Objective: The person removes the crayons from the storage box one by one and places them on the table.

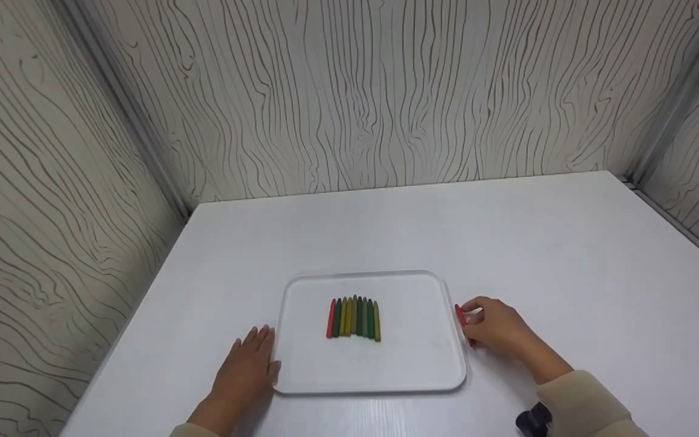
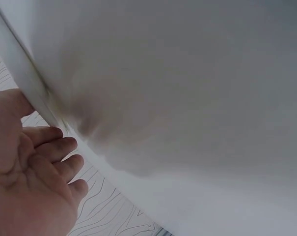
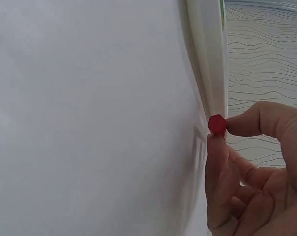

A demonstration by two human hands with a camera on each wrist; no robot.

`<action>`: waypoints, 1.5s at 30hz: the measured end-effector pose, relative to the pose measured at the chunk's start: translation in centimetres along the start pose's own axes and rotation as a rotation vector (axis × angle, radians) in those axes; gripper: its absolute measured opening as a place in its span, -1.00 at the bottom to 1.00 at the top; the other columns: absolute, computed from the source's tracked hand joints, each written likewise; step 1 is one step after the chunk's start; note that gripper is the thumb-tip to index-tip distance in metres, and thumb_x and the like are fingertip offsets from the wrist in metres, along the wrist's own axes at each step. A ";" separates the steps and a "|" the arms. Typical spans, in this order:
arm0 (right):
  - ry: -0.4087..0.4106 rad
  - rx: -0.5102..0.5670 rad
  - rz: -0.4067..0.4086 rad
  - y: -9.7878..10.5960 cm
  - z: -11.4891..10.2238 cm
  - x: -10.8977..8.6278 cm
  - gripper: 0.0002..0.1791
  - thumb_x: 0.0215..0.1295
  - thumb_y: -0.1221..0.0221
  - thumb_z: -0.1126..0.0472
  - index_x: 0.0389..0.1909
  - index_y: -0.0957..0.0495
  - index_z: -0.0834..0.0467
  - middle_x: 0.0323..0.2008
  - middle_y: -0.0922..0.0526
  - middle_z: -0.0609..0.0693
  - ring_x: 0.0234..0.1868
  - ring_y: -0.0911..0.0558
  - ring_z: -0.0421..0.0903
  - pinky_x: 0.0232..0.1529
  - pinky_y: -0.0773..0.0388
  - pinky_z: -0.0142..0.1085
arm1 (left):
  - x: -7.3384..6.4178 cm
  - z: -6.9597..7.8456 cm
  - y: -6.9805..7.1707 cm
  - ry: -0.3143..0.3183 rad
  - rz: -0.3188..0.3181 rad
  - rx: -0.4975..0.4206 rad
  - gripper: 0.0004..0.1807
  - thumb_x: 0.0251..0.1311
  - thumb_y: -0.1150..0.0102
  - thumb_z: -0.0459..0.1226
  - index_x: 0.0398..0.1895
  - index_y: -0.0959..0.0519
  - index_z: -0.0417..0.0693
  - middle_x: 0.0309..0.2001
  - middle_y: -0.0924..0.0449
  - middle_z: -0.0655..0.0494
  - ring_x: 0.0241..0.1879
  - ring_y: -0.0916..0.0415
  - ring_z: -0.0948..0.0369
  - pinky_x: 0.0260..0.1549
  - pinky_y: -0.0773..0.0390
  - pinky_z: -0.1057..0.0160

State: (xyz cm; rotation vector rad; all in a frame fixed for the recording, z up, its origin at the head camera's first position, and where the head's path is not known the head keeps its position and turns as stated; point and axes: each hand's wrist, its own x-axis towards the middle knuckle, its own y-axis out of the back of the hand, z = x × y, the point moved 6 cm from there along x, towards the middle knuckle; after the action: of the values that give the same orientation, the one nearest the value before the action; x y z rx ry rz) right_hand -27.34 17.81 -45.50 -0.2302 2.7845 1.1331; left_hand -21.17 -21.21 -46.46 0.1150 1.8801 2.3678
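A white tray [image 1: 410, 364] bears a side-by-side row of several crayons [image 1: 354, 317], mostly greens and yellows, with a red crayon [image 1: 330, 318] at the left end. My left hand [image 1: 246, 367] lies by the tray's left edge, fingers extended and thumb at the rim. In the left wrist view its fingertips [image 2: 67, 147] are right at the edge. Just beyond the tray's right rim, my right hand [image 1: 495, 328] pinches another red crayon [image 1: 460, 315] between thumb and finger. The right wrist view shows that crayon's six-sided end [image 3: 217, 124].
The tray stands on a white table [image 1: 398, 230]. Wood-grain patterned panels [image 1: 349, 91] rise behind it and at both sides. A small black object [image 1: 533, 420] lies near the right sleeve [image 1: 586, 403] at the front.
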 end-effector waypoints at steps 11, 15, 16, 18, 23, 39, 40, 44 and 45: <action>-0.002 -0.013 0.014 -0.4 0.0 -0.2 -0.53 -0.02 -0.18 0.35 0.00 -0.46 0.36 -0.50 -0.57 -0.03 -0.52 -0.50 -0.13 -0.50 -0.44 -0.31 | 0.1 0.0 -0.1 -0.008 0.001 -0.008 -0.39 0.31 -0.09 -0.19 0.32 -0.27 -0.37 0.35 -0.24 -0.21 0.36 -0.08 -0.14 0.32 -0.03 -0.17; -0.009 -0.015 0.016 -0.5 0.0 -0.3 -0.53 -0.02 -0.19 0.36 0.00 -0.47 0.35 -0.52 -0.56 -0.03 -0.53 -0.50 -0.13 -0.51 -0.44 -0.31 | 0.1 0.0 -0.1 -0.005 -0.003 -0.003 -0.39 0.31 -0.09 -0.19 0.32 -0.28 -0.37 0.34 -0.24 -0.22 0.36 -0.08 -0.14 0.31 -0.03 -0.18; -0.008 -0.017 0.014 -0.5 0.0 -0.3 -0.53 -0.03 -0.19 0.36 0.00 -0.47 0.35 -0.52 -0.56 -0.03 -0.53 -0.50 -0.13 -0.51 -0.43 -0.31 | 0.1 0.0 -0.1 -0.005 -0.005 -0.004 -0.39 0.31 -0.09 -0.19 0.32 -0.28 -0.38 0.34 -0.24 -0.22 0.36 -0.08 -0.14 0.31 -0.03 -0.18; 0.010 -0.022 0.005 -0.5 0.0 -0.2 -0.52 -0.03 -0.19 0.35 0.01 -0.46 0.37 -0.53 -0.57 -0.04 -0.53 -0.49 -0.13 -0.51 -0.42 -0.32 | 0.1 0.0 -0.1 -0.007 -0.005 -0.004 -0.39 0.31 -0.09 -0.19 0.31 -0.28 -0.38 0.34 -0.24 -0.22 0.36 -0.09 -0.14 0.31 -0.04 -0.18; 0.038 -0.038 -0.011 0.0 0.0 -0.1 -0.49 0.00 -0.23 0.31 0.04 -0.45 0.37 -0.47 -0.58 -0.05 -0.52 -0.50 -0.14 -0.49 -0.43 -0.32 | 0.1 0.0 -0.1 -0.008 -0.005 -0.008 -0.39 0.31 -0.09 -0.19 0.31 -0.28 -0.38 0.34 -0.24 -0.22 0.36 -0.08 -0.14 0.32 -0.04 -0.18; 0.198 -0.195 0.038 2.3 -0.6 -1.2 -0.28 0.13 -0.32 -0.08 0.19 -0.42 0.28 -0.01 -0.56 0.25 0.00 -0.56 0.21 -0.03 -0.52 0.08 | 0.2 -0.2 -0.2 0.006 -0.016 -0.004 -0.38 0.31 -0.09 -0.18 0.32 -0.28 -0.36 0.35 -0.23 -0.22 0.36 -0.08 -0.14 0.32 -0.02 -0.18; 0.208 -0.220 0.048 2.4 -0.7 -1.2 -0.24 0.11 -0.31 -0.13 0.21 -0.41 0.28 0.01 -0.55 0.26 0.02 -0.54 0.22 -0.03 -0.50 0.10 | 0.2 -0.2 -0.2 0.012 -0.018 -0.001 -0.38 0.31 -0.08 -0.17 0.33 -0.27 -0.35 0.35 -0.23 -0.21 0.37 -0.07 -0.14 0.32 -0.01 -0.18; 0.216 -0.310 0.082 2.7 -0.9 -1.3 -0.08 0.06 -0.25 -0.33 0.26 -0.38 0.25 0.11 -0.47 0.31 0.12 -0.46 0.26 0.01 -0.38 0.25 | 0.2 -0.2 -0.3 0.026 -0.018 0.004 -0.38 0.31 -0.08 -0.16 0.34 -0.27 -0.33 0.36 -0.22 -0.19 0.37 -0.06 -0.13 0.33 -0.01 -0.16; 0.216 -0.328 0.090 2.8 -1.0 -1.4 -0.05 0.04 -0.23 -0.37 0.27 -0.37 0.25 0.13 -0.45 0.31 0.14 -0.43 0.27 0.01 -0.35 0.29 | 0.2 -0.2 -0.3 0.022 -0.015 0.000 -0.38 0.31 -0.08 -0.17 0.34 -0.27 -0.34 0.36 -0.22 -0.20 0.37 -0.07 -0.13 0.33 -0.01 -0.16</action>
State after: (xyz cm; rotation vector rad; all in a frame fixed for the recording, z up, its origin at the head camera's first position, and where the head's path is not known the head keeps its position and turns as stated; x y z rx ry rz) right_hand -26.59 19.22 -42.71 -0.2752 2.7960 1.6805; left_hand -21.39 -21.33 -46.84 0.0750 1.8833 2.3691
